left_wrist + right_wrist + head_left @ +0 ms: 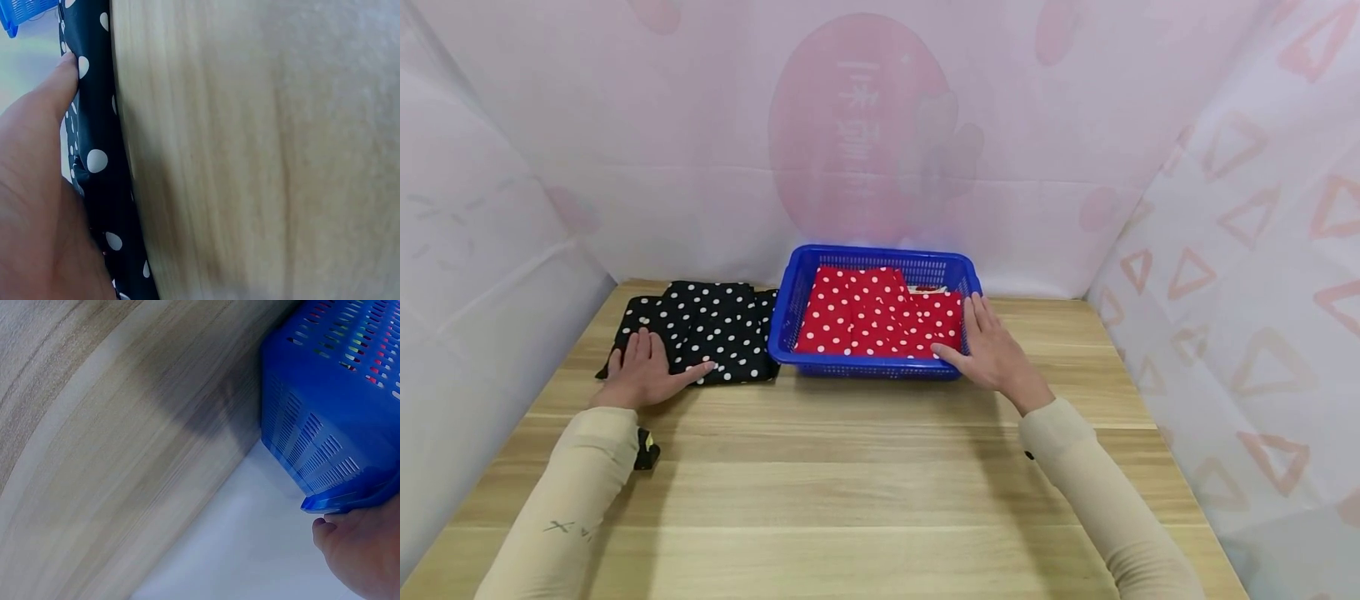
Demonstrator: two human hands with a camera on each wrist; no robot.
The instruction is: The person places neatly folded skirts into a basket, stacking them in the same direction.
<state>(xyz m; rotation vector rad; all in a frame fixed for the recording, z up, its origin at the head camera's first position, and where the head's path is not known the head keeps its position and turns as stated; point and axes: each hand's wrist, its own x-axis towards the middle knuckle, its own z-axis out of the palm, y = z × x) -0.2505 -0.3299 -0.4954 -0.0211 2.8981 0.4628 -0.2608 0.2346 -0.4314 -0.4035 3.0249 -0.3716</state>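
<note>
A folded black cloth with white dots (715, 325) lies on the table at the left. My left hand (642, 371) rests flat on its near left part, fingers straight and thumb spread to the right. In the left wrist view, the thumb lies along the folded edge of the black cloth (94, 125). A blue plastic basket (880, 363) stands beside it, holding a folded red cloth with white dots (872, 312). My right hand (992, 350) touches the basket's right rim with extended fingers, its thumb reaching over the front right corner. In the right wrist view, fingertips show right at the blue rim (340, 503).
Inside the basket, a small white and red item (927, 290) peeks out behind the red cloth. A pale printed curtain (1037, 225) hangs behind the wooden table (850, 500) and along both sides. A small black object (646, 450) shows by the left wrist.
</note>
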